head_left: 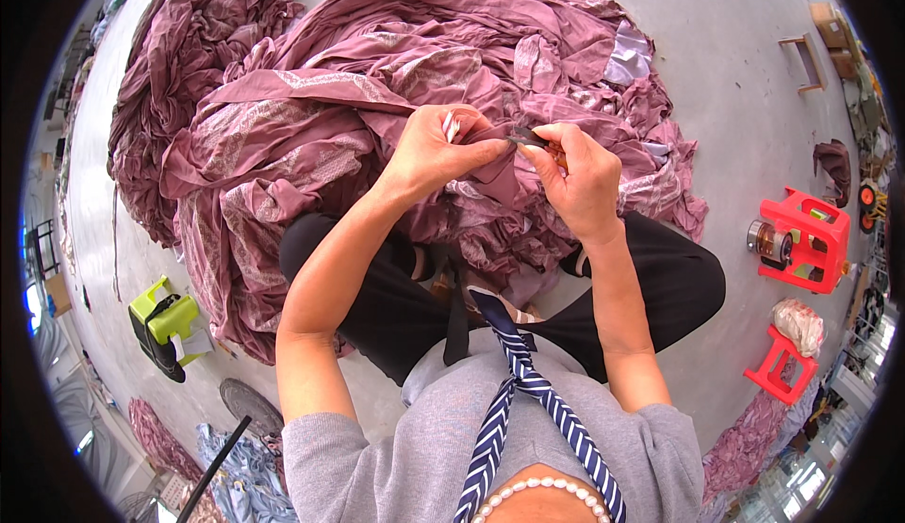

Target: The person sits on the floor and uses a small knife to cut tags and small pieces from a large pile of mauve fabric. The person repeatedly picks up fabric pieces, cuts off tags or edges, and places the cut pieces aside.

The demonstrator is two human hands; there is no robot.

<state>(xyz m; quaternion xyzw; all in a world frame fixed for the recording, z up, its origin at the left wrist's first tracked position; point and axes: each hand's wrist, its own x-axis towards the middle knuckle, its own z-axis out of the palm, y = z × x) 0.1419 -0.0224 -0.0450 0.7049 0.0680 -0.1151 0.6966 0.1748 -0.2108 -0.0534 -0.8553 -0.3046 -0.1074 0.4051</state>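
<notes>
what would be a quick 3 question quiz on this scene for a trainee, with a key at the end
1. Multiple choice: what is the left hand pinching?
a) the red stool
b) the mauve cloth
c) the striped tie

2. True or false: the right hand holds a small dark object.

3. Short answer: on which side, left or right, is the lime-green stool?

Key: 1. b; 2. true; 3. left.
</notes>
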